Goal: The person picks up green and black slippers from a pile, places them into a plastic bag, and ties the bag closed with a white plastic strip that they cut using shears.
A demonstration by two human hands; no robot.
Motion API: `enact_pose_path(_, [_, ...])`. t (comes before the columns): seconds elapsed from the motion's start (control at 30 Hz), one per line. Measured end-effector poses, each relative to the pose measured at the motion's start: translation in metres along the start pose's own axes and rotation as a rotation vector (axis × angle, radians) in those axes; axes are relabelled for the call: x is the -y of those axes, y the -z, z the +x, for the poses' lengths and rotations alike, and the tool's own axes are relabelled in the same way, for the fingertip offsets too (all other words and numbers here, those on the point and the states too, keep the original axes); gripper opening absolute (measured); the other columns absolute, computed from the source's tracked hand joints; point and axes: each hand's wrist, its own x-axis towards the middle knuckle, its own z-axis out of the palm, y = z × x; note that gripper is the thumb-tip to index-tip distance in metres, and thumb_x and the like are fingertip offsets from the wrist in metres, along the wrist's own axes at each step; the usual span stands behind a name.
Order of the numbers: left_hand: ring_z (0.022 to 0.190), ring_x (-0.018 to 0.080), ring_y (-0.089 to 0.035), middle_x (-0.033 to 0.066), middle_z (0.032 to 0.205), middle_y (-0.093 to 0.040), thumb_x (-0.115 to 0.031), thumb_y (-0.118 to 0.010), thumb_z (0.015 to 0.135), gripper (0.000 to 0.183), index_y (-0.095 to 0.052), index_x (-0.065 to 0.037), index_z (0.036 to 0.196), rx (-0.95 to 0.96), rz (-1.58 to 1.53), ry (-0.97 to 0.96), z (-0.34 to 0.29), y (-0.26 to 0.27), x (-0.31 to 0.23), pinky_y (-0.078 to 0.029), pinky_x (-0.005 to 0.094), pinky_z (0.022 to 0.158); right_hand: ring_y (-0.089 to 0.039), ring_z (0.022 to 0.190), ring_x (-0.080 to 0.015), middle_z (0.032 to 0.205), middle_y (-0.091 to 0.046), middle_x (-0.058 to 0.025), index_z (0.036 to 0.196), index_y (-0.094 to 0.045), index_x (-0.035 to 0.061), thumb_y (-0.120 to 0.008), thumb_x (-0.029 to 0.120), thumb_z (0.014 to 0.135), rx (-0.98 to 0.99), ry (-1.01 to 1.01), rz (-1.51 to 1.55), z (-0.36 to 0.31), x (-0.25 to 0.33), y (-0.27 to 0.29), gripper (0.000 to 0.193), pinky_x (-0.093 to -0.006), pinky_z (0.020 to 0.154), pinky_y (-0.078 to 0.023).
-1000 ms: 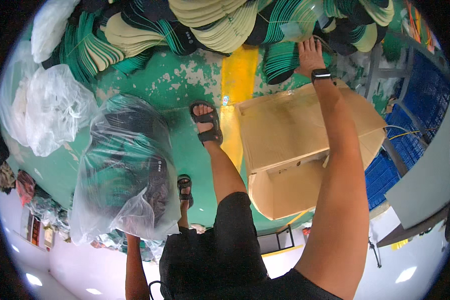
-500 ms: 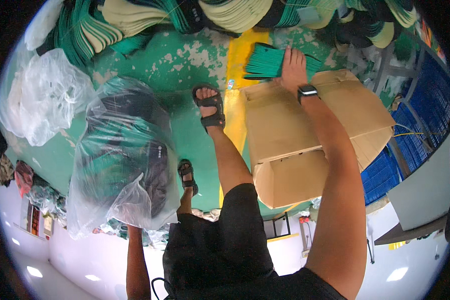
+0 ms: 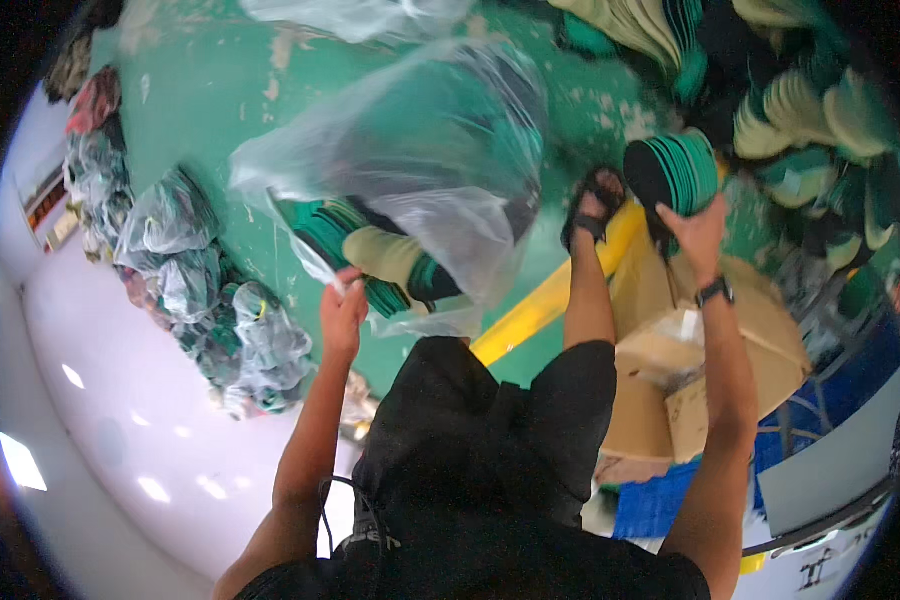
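My left hand [image 3: 344, 318] pinches the rim of a large clear plastic bag [image 3: 390, 130] and keeps its mouth spread. Inside the mouth, stacks of insoles [image 3: 382, 256] show, some green and black, some cream. Off to the right, my right hand [image 3: 700, 236] grips a thick stack of insoles [image 3: 682, 172], green-edged with a black face, and holds it above the floor just beyond a cardboard box [image 3: 670, 345]. Motion blurs the bag somewhat, and its far contents are seen only dimly through the plastic.
Piles of cream, green and black insoles [image 3: 805, 115] lie at the far right. Several filled plastic bags [image 3: 175, 225] line the wall on the left. Another clear bag [image 3: 360, 14] is at the far edge. A yellow stripe [image 3: 530, 312] crosses the green floor beside my foot.
My view has swung, so the bag appears nearer the middle. My left hand has come round to the bag's mouth, now open. My right hand has raised the green insole stack.
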Motion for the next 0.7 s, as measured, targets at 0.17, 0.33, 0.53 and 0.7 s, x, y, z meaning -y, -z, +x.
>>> enact_pose_path(0.17, [0.041, 0.0058, -0.028, -0.0038, 0.049, -0.031, -0.023, -0.047, 0.096, 0.024, -0.050, -0.004, 0.081, -0.237, -0.348, -0.031, -0.056, 0.121, -0.006, -0.022, 0.0232, 0.040, -0.042, 0.117, -0.0268, 0.130, -0.042, -0.0161, 0.139, -0.024, -0.0022, -0.078, 0.031, 0.071, 0.026, 0.004, 0.536, -0.059, 0.187, 0.100, 0.093, -0.0367, 0.100, -0.033])
enact_pose_path(0.33, [0.041, 0.0052, -0.024, -0.0043, 0.049, -0.029, -0.023, -0.041, 0.099, 0.031, -0.054, -0.001, 0.116, -0.128, -0.532, -0.042, -0.069, 0.180, 0.018, -0.023, 0.0225, 0.041, -0.046, 0.118, -0.0233, 0.130, -0.046, -0.0148, 0.134, -0.036, -0.0024, -0.079, 0.034, 0.064, 0.403, 0.242, 0.681, -0.107, 0.323, 0.159, 0.090, -0.0349, 0.099, -0.036])
enact_pose_path(0.53, [0.042, 0.0037, -0.025, -0.0062, 0.050, -0.028, -0.026, -0.040, 0.099, 0.038, -0.046, -0.005, 0.131, -0.046, -0.727, -0.090, -0.058, 0.171, 0.016, -0.023, 0.0220, 0.041, -0.049, 0.117, -0.0298, 0.125, -0.051, -0.0213, 0.132, -0.037, -0.0055, -0.079, 0.044, 0.059, 0.636, 0.667, 0.308, -0.150, 0.503, 0.055, 0.097, -0.0373, 0.099, -0.038])
enact_pose_path(0.7, [0.045, 0.0032, -0.026, -0.0064, 0.053, -0.028, -0.025, -0.036, 0.100, 0.041, -0.041, -0.003, 0.134, 0.025, -0.789, -0.172, -0.057, 0.185, 0.034, -0.023, 0.0207, 0.042, -0.042, 0.121, -0.0408, 0.133, -0.041, -0.0266, 0.135, -0.025, -0.0106, -0.070, 0.062, 0.063, 0.475, 0.490, -0.454, -0.141, 0.536, -0.112, 0.112, -0.0467, 0.097, -0.038])
